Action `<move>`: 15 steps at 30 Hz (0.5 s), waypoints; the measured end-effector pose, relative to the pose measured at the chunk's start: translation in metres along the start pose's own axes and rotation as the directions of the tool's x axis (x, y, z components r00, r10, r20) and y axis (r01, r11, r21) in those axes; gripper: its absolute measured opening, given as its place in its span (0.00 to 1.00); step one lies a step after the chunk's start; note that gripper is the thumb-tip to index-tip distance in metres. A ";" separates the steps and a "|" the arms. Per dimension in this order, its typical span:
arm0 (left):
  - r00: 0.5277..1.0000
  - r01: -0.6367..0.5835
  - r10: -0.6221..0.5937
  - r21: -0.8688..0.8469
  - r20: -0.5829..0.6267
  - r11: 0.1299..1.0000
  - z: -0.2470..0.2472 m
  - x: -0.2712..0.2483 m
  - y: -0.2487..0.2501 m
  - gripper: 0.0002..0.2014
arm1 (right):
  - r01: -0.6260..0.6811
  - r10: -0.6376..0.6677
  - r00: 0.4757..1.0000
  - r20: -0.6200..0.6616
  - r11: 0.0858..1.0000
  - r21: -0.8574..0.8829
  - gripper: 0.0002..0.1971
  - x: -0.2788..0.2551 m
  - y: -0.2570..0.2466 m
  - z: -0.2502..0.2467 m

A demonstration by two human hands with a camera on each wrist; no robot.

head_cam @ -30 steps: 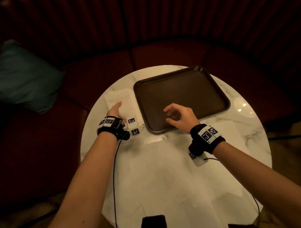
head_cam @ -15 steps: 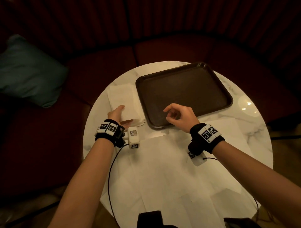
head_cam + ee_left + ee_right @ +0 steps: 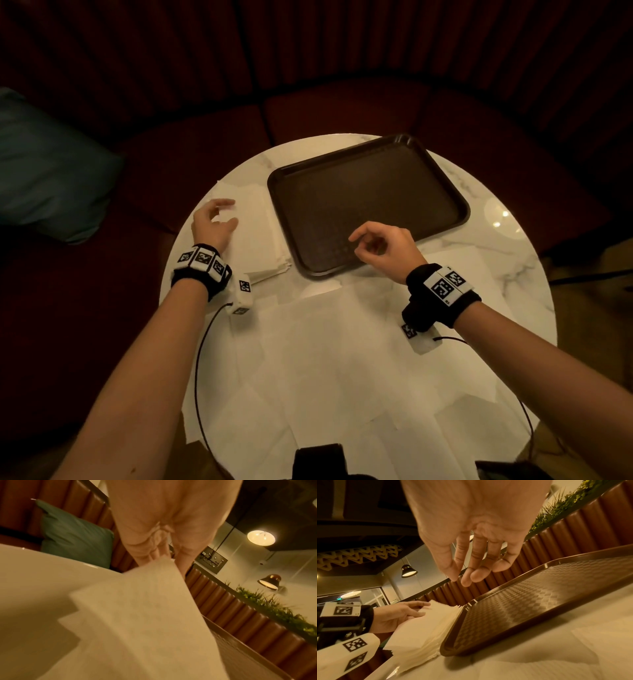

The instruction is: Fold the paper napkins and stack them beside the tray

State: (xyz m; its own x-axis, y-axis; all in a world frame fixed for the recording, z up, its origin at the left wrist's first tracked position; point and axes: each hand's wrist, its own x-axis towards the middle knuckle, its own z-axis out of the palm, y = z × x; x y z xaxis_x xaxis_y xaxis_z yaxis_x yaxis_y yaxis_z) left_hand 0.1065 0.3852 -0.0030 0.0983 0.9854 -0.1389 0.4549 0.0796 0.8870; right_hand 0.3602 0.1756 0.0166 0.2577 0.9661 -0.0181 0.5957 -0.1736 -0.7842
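Round marble worktop (image 3: 507, 270) carries everything; dark red booth seat behind it, teal cushion (image 3: 51, 171) off to the left. Brown plastic tray (image 3: 363, 202) sits at the far side of the worktop, nothing in it. Unfolded paper napkins (image 3: 335, 359) lie spread and overlapping across the near half, so plenty left to do. Stack of folded napkins (image 3: 260, 236) sits just beside the tray's left edge, touching or near touching it; edges look a bit ragged at the near end. Left hand (image 3: 214, 224) is on the stack's left side, fingers relaxed and apart, resting against the top sheet, not gripping; in the left wrist view the top napkin (image 3: 145, 615) runs up to the fingertips. Right hand (image 3: 383, 245) hovers over the tray's near edge, grip loosely curled and empty, thumb and fingertips close but nothing between them. Read: a folded napkin is being set and squared on the stack. Next move probably calls for bringing both hands back to the near sheets, picking one flat napkin off the overlap without dragging its neighbours, then folding it. Risk: thin paper, sheets may lift together.
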 end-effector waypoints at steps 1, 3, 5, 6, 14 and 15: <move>1.000 -0.015 0.014 -0.039 -0.009 0.999 0.001 0.001 -0.002 0.19 | -0.004 0.004 1.000 -0.004 1.000 0.006 0.08 0.000 0.001 0.000; 0.999 0.003 -0.008 -0.119 -0.039 0.993 0.002 0.003 -0.004 0.19 | -0.012 0.012 1.000 -0.007 1.000 0.020 0.09 0.001 0.002 0.002; 1.000 0.015 -0.018 -0.120 -0.018 0.993 0.005 0.009 -0.009 0.20 | -0.014 0.014 1.000 -0.008 0.999 0.033 0.09 0.001 0.001 0.005; 1.000 0.022 -0.021 -0.096 0.007 0.995 0.007 0.013 -0.012 0.21 | -0.014 0.015 1.000 -0.007 0.999 0.041 0.08 0.000 0.001 0.007; 0.995 -0.053 0.001 0.500 0.104 0.864 0.014 0.024 -0.027 0.29 | -0.004 0.003 1.000 0.017 0.998 0.057 0.07 -0.012 0.006 0.021; 0.996 -0.042 -0.012 0.578 0.090 0.815 0.013 0.020 -0.023 0.29 | -0.016 0.014 0.999 0.041 0.999 0.043 0.07 -0.016 0.008 0.023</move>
State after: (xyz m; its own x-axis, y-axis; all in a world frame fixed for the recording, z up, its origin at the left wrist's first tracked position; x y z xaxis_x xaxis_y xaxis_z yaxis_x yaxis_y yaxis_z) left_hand 0.1090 0.4007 -0.0318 0.1716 0.9669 -0.1888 0.8783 -0.0633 0.4740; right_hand 0.3434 0.1630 -0.0041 0.2349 0.9705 -0.0541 0.5581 -0.1802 -0.8100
